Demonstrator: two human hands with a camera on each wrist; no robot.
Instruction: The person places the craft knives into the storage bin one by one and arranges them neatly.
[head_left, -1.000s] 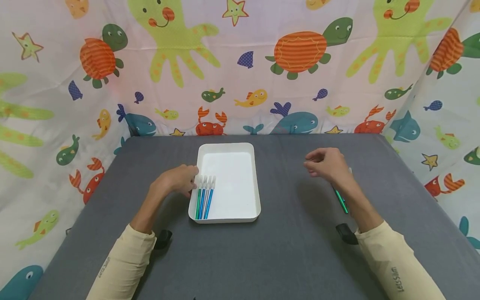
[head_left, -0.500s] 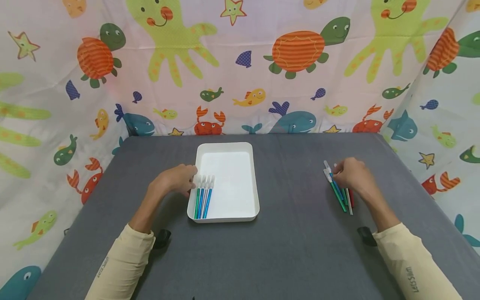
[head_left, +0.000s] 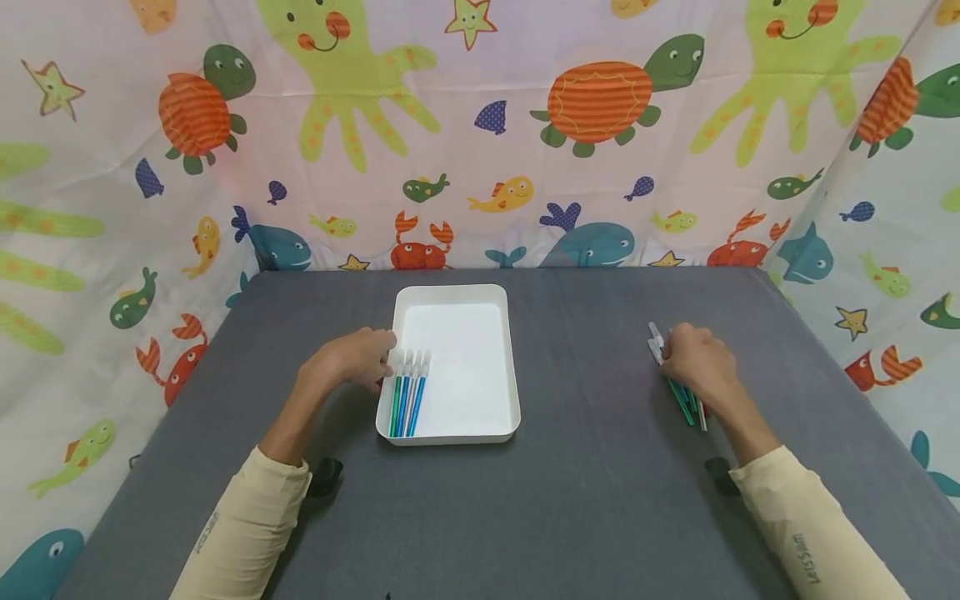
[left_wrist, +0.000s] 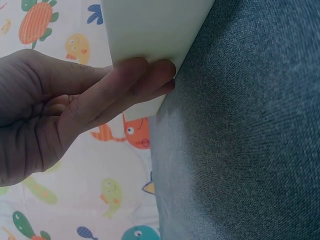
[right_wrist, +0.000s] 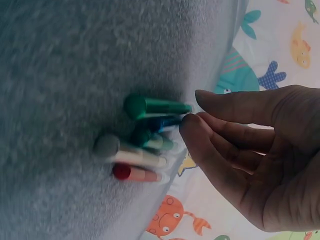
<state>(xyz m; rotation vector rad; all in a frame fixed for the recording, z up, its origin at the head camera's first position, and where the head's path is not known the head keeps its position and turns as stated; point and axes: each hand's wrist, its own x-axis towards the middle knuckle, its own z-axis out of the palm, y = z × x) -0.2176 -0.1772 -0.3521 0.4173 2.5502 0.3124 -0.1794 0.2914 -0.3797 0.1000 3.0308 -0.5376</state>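
My left hand (head_left: pixel 352 358) grips the left wall of a white tray (head_left: pixel 468 367); in the left wrist view its fingers (left_wrist: pixel 132 75) lie against the outer side. Inside the tray, several capped pens (head_left: pixel 408 396), green, blue and silvery with clear-white caps, lie side by side along the left. At the right, my right hand (head_left: pixel 699 360) is low over a bunch of loose pens (head_left: pixel 684 404). The right wrist view shows thumb and forefinger right at a green pen (right_wrist: pixel 160 106) and a blue pen (right_wrist: pixel 162 122); I cannot tell whether they pinch one.
A red pen (right_wrist: pixel 135 173) and a pale pen (right_wrist: pixel 137 154) lie in the same bunch. The grey cloth-covered table (head_left: pixel 570 467) runs back to a curtain (head_left: pixel 450 150) printed with sea animals, which also hangs at both sides.
My right hand has moved right from the space between tray and pens, then come down over the loose pens, covering part of them. My left hand stays on the tray.
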